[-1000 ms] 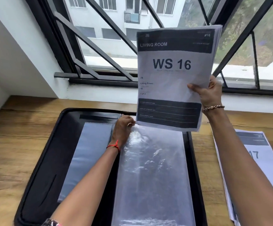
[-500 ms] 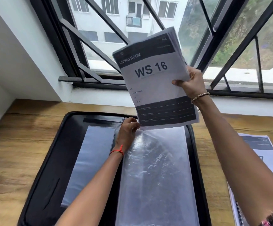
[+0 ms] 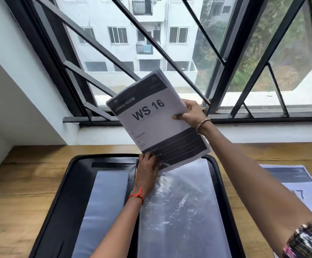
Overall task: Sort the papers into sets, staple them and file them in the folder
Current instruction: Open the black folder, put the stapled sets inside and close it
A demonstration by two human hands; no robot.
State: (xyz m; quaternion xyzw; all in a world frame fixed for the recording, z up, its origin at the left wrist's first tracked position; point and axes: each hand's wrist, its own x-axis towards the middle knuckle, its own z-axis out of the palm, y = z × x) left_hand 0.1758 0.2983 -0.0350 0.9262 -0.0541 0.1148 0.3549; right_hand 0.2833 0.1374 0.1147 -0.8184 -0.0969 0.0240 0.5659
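Head view: you hold the stapled-looking WS 16 set [image 3: 157, 120] in the air at 12 o'clock of the open folder [image 3: 67, 192], which lies flat on the tabletop [image 3: 21, 183]. Whether a staple is in can't be read here.

Your right hand [image 3: 190, 114] grips the set's 3 o'clock edge, thumb on the front face and the other fingers [image 3: 188, 105] curled behind. That one-sided grip leaves the bottom edge free to lead.

The set is tilted, top toward 11 o'clock, and its lower corner dips to the mouth of the clear sleeve [image 3: 181, 211].

Your left hand [image 3: 147, 166] sits at the sleeve's 12 o'clock end. Its fingers [image 3: 151, 157] are bent on the top edge and look to pinch it, probably to hold the mouth open; the paper hides part of that contact. The corner is touching or just beside those fingers, and I can't tell if it is inside the sleeve yet.

Judged step: filing this set.

A second paper stack [image 3: 300, 185] waits at 3 o'clock of the folder, so more remains. Next, level the set so both bottom corners enter together, because thin plastic snags easily.
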